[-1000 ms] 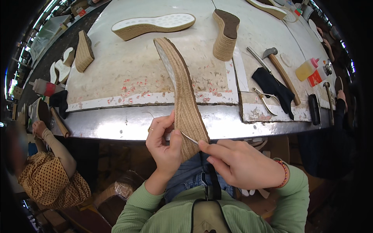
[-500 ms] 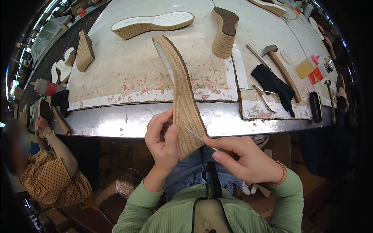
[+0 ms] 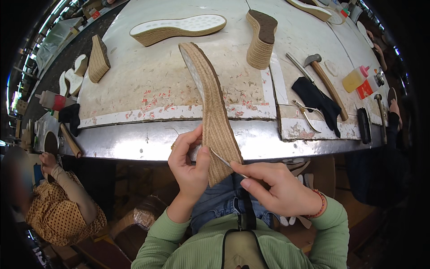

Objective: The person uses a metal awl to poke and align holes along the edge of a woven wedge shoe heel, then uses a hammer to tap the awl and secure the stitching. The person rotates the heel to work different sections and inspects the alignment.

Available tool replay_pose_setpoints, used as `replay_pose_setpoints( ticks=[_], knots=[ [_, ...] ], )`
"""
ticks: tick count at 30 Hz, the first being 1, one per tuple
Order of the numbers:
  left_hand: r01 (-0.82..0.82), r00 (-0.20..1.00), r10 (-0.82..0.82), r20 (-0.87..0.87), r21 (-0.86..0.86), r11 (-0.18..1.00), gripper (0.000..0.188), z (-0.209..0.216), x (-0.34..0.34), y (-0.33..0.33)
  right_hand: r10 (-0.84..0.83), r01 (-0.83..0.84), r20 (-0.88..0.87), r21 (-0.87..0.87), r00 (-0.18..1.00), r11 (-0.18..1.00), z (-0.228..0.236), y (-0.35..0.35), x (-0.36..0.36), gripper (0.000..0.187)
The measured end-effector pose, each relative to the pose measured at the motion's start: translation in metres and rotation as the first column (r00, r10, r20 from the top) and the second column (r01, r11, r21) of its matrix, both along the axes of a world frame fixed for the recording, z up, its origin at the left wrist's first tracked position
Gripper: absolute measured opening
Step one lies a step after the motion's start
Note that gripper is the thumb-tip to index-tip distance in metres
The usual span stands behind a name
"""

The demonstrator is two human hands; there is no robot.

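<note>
R hand: thumb + fingers pinched on 1 pick, tip at wedge. L hand, half-curled, clasps wedge nr thick end, off table's near edge; thin end over table. Prob. light, stiff, rough, low slip; best held at thick end.
</note>
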State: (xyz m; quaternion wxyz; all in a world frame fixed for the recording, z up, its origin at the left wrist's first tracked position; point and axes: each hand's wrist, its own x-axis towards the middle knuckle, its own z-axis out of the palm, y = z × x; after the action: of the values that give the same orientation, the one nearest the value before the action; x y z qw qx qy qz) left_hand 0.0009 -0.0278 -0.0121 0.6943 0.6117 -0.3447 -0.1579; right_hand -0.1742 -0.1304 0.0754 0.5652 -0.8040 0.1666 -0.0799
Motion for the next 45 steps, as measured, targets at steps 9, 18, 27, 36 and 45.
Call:
replay_pose_setpoints(
  ticks=[9, 18, 27, 36, 45],
  knots=[
    [0.004, 0.999, -0.004, 0.040, -0.001, 1.000, 0.039, -0.002, 0.001, 0.000, 0.060, -0.079, -0.102, -0.199, 0.993, 0.977, 0.012, -0.004, 0.005, 0.037],
    [0.026, 1.000, -0.026, 0.005, 0.006, 1.000, 0.038, -0.002, 0.004, 0.000, 0.098, -0.096, -0.089, 0.025, 0.991, 0.995, 0.007, -0.015, 0.002, 0.035],
    [0.024, 0.998, -0.023, -0.063, 0.011, 1.000, 0.036, 0.006, 0.003, -0.002, -0.023, 0.023, 0.003, 0.045, 1.000, 0.999, -0.003, -0.008, -0.001, 0.035],
    [0.035, 0.999, -0.035, -0.012, 0.012, 0.999, 0.039, 0.004, 0.005, -0.002, 0.036, -0.037, -0.014, -0.080, 0.999, 0.996, 0.001, -0.013, 0.004, 0.035],
    [0.008, 0.998, -0.008, 0.066, 0.001, 1.000, 0.040, 0.002, 0.003, -0.003, 0.085, -0.101, -0.114, -0.145, 0.990, 0.984, 0.013, -0.013, 0.009, 0.035]
  ],
)
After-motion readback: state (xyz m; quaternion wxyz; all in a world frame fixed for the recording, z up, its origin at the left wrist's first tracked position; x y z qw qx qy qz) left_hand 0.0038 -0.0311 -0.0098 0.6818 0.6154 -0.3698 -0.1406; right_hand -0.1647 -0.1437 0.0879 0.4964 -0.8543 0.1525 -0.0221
